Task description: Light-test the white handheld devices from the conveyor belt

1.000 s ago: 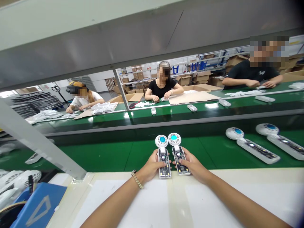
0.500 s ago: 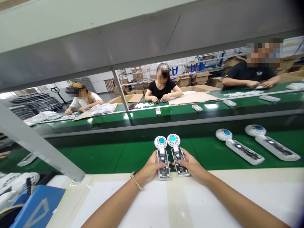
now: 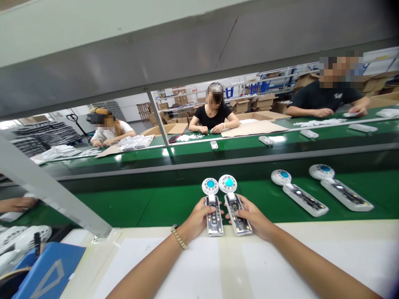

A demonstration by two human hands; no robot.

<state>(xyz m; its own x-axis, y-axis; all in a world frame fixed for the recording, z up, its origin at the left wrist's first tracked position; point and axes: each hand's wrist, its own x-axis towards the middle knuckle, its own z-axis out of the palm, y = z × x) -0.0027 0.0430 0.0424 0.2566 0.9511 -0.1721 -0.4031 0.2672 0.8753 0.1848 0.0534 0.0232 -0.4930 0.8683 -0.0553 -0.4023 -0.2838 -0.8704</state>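
Left unit (image 3: 214, 224), fan-headed: left hand (image 3: 197, 218) is grasping it, thumb (image 3: 210, 209) now sitting higher, apparently working an upper control. Right unit (image 3: 242, 226), matching: right hand (image 3: 254, 215) is grasping it. Both are straddling the counter's (image 3: 237, 270) far edge. Nearer loose unit (image 3: 305, 200), farther loose unit (image 3: 347, 195): lying on the green belt (image 3: 181, 207), drifting leftward, seemingly feeding this station.

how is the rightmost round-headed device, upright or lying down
Lying down: the device has its long body flat along the green belt.

Free belt (image 3: 131, 203) between left device (image 3: 214, 224) and slanted post (image 3: 62, 198)
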